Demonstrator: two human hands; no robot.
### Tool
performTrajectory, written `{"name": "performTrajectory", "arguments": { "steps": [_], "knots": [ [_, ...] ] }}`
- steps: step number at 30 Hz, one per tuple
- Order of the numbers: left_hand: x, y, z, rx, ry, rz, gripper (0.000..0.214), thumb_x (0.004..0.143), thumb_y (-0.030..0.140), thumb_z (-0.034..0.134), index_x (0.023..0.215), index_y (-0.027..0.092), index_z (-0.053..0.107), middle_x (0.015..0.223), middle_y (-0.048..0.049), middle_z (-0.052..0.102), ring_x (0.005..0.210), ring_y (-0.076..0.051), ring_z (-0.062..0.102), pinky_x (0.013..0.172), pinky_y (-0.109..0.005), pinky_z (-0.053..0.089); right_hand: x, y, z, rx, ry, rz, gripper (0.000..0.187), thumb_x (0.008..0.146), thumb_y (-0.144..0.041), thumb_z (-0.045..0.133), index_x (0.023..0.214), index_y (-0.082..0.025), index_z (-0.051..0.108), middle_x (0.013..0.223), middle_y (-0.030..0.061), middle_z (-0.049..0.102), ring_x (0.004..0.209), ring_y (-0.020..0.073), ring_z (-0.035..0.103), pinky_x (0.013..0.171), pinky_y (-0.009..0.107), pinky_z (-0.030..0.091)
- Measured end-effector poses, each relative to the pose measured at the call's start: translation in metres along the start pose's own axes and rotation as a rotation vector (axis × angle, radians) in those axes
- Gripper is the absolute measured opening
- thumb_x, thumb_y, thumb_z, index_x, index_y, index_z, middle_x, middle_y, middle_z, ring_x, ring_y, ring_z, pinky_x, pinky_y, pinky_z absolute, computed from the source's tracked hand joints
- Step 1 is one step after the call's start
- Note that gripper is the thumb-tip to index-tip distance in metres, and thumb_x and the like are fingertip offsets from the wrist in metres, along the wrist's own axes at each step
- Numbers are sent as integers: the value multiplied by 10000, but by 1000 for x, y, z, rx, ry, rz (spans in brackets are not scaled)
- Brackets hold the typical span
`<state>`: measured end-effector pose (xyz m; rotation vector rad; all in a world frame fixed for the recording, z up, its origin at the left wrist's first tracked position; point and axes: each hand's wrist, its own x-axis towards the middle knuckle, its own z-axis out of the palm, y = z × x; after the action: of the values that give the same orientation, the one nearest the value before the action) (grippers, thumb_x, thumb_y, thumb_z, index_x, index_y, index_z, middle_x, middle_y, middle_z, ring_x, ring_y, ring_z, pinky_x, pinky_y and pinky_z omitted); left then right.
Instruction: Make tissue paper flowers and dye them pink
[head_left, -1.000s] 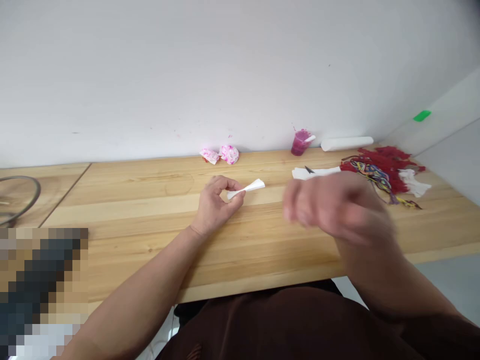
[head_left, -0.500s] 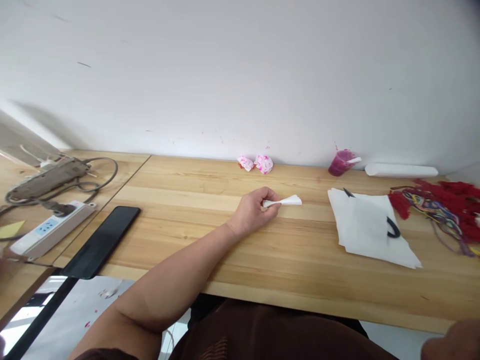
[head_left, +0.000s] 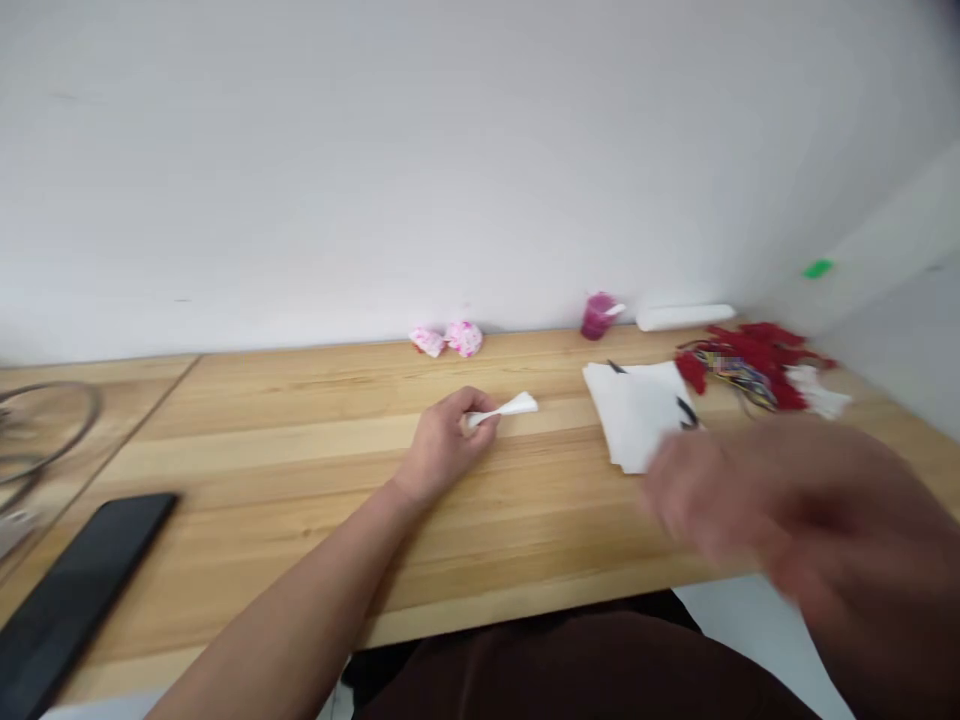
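Note:
My left hand [head_left: 451,440] rests over the table's middle, thumb and fingers pinched on a gathered strip of white paper [head_left: 519,404]. The paper fans out to the right of the fingertips. My right hand [head_left: 720,490] is raised at the right, smeared by motion, so its fingers and anything in them cannot be made out. It overlaps the lower right of a stack of white paper sheets [head_left: 626,410]. Dark pieces, a pointed tip [head_left: 616,367] and a black curved handle [head_left: 686,412], show at that stack; they look like scissors partly covered by paper.
Two pink-and-white crumpled bundles [head_left: 463,339] lie by the wall. Farther right stand a purple-stained cup [head_left: 598,316] and a white roll [head_left: 685,317]. Red yarn [head_left: 772,350] with coloured cords lies at the right. A black phone [head_left: 82,600] and a grey cable [head_left: 82,425] are at the left.
My right hand has come up from the lower right corner to beside the paper stack. The view has turned to the right. My left hand keeps its pinch on the paper.

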<state>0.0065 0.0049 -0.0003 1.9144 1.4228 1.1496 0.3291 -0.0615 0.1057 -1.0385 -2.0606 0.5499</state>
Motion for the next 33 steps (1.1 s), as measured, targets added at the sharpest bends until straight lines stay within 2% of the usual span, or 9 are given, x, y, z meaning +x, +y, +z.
{"name": "performTrajectory", "arguments": {
  "steps": [2,4,8,11,16,20,26,29,33],
  "knots": [
    [0,1,-1,22,-17,5,122,877,327,639,870,211,673,782,7,712,712,-163,644,685,-268,504,33,26,-9,-136,25,212,237,902,-457,702,775,-273,782,825,97,767,754,252,701,668,396,519],
    [1,2,-2,37,-24,8,127,878,341,640,872,218,673,759,17,698,657,-152,615,637,-259,485,56,63,-27,-342,137,453,204,886,-395,685,766,-250,761,770,60,752,690,222,664,629,358,480],
    [0,4,-2,56,-18,12,114,870,342,647,866,230,669,735,26,684,615,-144,595,580,-248,457,63,132,-62,-629,111,776,83,819,-257,713,858,-226,778,883,50,781,797,220,676,675,326,443],
    [-1,3,-2,61,-21,8,104,866,345,655,853,242,660,725,36,676,591,-137,586,545,-242,439,53,160,-65,-653,92,812,22,754,-217,745,764,-203,759,831,60,768,784,222,660,682,323,424],
    [0,1,-3,73,-33,-11,110,860,359,662,858,250,663,729,43,669,513,-118,505,479,-244,390,48,180,-43,-613,147,796,82,701,-192,760,649,-192,696,758,70,727,778,222,625,709,327,401],
    [1,2,-4,52,1,-42,143,856,379,664,865,237,667,748,28,676,596,-136,565,534,-243,424,53,176,-40,-489,298,776,104,777,-244,706,706,-167,715,753,78,712,742,203,607,713,333,416],
    [3,3,-5,-263,-6,-242,257,867,454,716,885,204,661,736,14,664,664,-136,588,616,-242,461,76,131,-33,-117,405,648,365,813,-544,728,896,-189,724,774,46,689,612,142,541,582,299,427],
    [3,8,-4,-641,27,-336,293,845,453,774,885,186,660,834,-9,704,826,-146,675,787,-263,556,88,105,-2,341,321,556,442,656,-561,891,828,-193,716,767,30,674,653,135,568,597,280,453],
    [4,13,-2,-1026,39,-437,342,741,394,884,847,168,649,893,0,709,878,-146,741,784,-239,584,93,76,60,728,192,570,451,567,-486,976,827,-201,743,749,0,670,652,115,566,557,245,419]
  ]
}}
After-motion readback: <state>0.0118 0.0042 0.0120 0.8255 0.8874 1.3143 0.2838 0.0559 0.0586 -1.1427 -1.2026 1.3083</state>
